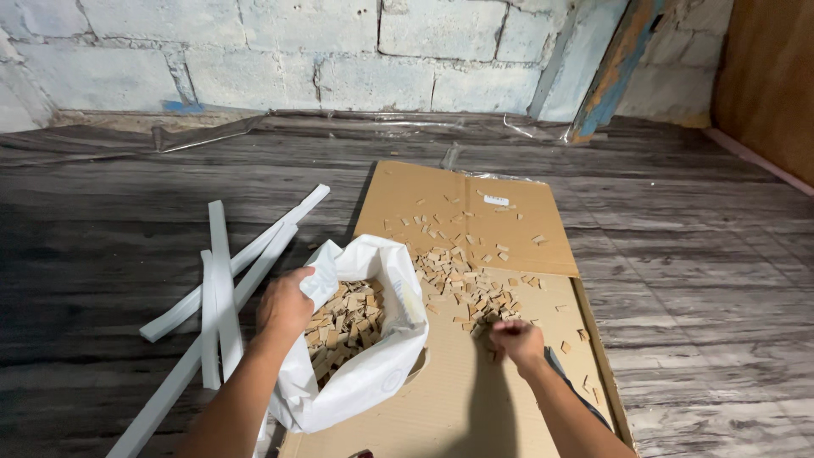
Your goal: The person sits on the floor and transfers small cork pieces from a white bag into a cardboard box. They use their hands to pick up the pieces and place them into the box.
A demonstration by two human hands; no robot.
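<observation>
A white sack [373, 373] lies open on a flattened cardboard sheet [475, 399], filled with several small tan wooden pieces [343, 326]. My left hand [284, 304] grips the sack's rim at its left side and holds the mouth open. More of the same small wooden pieces [462, 284] are scattered in a loose pile on the cardboard to the right of the sack. My right hand [515, 339] rests at the near edge of that pile, fingers curled down onto the pieces; what it holds is hidden.
Several long white strips [222, 288] lie crossed on the dark wood-plank floor [695, 254] left of the sack. A block wall [339, 51] closes the far side. A wooden panel [767, 85] stands at the right.
</observation>
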